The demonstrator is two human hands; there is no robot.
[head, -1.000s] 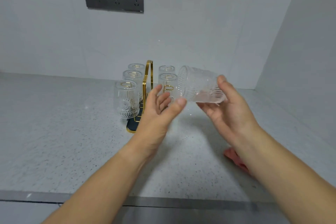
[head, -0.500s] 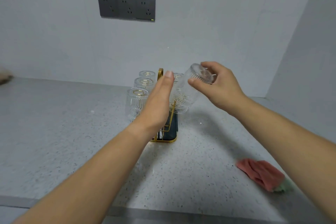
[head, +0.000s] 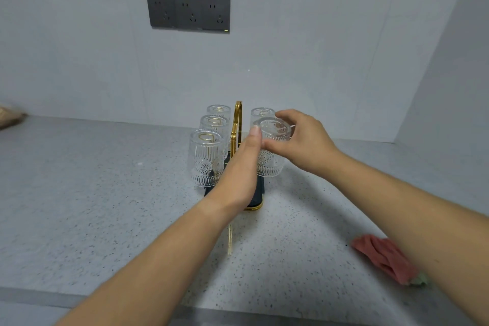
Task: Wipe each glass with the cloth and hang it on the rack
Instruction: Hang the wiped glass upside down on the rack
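Note:
A gold wire rack (head: 238, 124) with a dark base stands on the counter, with clear patterned glasses hanging upside down on both sides. My right hand (head: 301, 140) grips the base of the front right glass (head: 271, 159), which sits inverted and upright over the rack's front right peg. My left hand (head: 243, 167) is flat with straight fingers, its edge against that glass's left side, and it hides the rack's middle. Three glasses (head: 205, 159) hang on the left side. Another glass (head: 260, 114) shows behind my right hand. The pink cloth (head: 383, 259) lies on the counter under my right forearm.
The speckled grey counter (head: 92, 206) runs to a back wall with a dark socket panel (head: 188, 13). A side wall closes the right. A brownish object (head: 10, 116) lies at the far left edge. The counter's front edge crosses the bottom of the view.
My right hand turned the glass from lying sideways to upside down and lowered it onto the rack's front right peg. My left hand straightened and moved in beside the glass.

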